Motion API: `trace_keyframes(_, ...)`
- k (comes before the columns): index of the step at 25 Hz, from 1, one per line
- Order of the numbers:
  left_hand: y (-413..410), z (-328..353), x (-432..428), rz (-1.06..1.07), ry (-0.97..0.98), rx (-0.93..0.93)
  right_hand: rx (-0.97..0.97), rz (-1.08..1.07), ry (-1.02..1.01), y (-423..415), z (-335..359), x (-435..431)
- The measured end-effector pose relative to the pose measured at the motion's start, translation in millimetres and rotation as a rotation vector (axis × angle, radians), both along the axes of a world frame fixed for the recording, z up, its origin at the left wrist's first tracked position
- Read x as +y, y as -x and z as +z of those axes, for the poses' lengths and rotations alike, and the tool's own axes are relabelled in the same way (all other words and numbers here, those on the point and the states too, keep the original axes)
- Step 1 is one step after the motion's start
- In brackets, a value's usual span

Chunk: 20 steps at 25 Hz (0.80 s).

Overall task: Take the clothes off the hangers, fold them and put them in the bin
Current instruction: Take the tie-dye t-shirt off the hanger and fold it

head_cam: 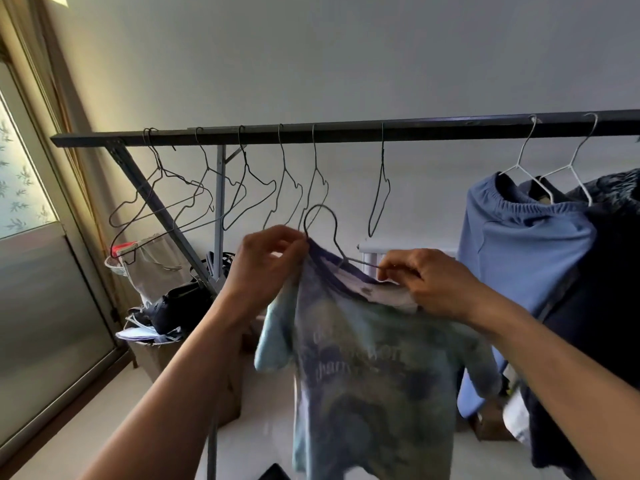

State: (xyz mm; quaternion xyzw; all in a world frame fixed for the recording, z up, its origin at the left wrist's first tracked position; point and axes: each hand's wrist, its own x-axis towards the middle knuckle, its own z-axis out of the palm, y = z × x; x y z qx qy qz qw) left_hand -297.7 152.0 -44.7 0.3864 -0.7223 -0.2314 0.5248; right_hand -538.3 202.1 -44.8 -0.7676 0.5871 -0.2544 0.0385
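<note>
Head view: my left hand [268, 261] pinches the tie-dye shirt [374, 368] collar, my right hand [426, 284] pinches the wire hanger [334, 237]; soft, light cloth, best held at the neckline.

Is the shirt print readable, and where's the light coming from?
Head view: the print on the blue-green tie-dye T-shirt is motion-blurred and unreadable; head view: daylight enters from the patterned frosted window at left, leaving a warm glow on the wall beside it.
</note>
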Motion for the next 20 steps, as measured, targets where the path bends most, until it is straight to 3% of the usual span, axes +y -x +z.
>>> trace_keyframes(3,15.4,3.3,4.6,-0.047,0.077,-0.045,-0.313,0.1,0.053,-7.6,-1.5,-1.1)
trace_keyframes(6,11.7,-1.4,1.7,0.019,0.226,-0.212,-0.369,0.118,0.068,-6.9,-0.8,-1.9)
trace_keyframes(12,-12.0,6.3,-9.3,0.18,0.283,-0.244,-0.008,0.066,0.117,13.7,0.7,-4.8)
trace_keyframes(17,-24.6,-1.0,-7.8,0.363,0.198,-0.243,0.086,-0.068,0.057,17.8,0.6,-2.1)
trace_keyframes(20,-22.7,-5.3,-6.4,0.357,0.161,-0.193,0.023,-0.143,-0.016,17.0,3.2,-4.6)
